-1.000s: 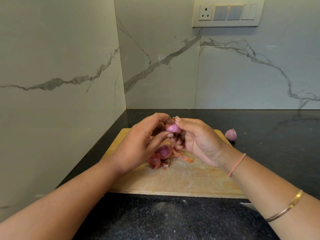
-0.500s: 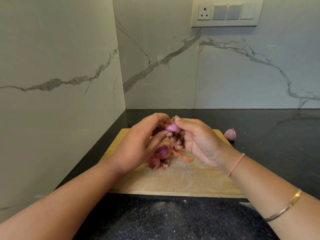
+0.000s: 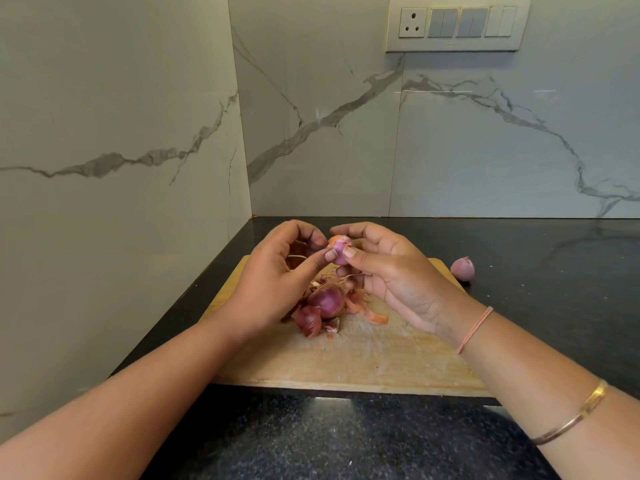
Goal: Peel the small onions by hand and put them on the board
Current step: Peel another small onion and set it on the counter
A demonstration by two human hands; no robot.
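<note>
Onion (image 3: 338, 250), small and pink, is pinched above the board (image 3: 363, 362) by both hands, left hand (image 3: 273, 289) at its side, right hand (image 3: 391, 271) curled round it.

I see a black speckled counter (image 3: 536, 306) set into a corner of pale veined walls (image 3: 121, 98). A wooden board (image 3: 363, 362) lies flat on it, nearer the left wall. One small pink onion (image 3: 462, 269) sits on the bare counter just beyond the board's far right corner.
</note>
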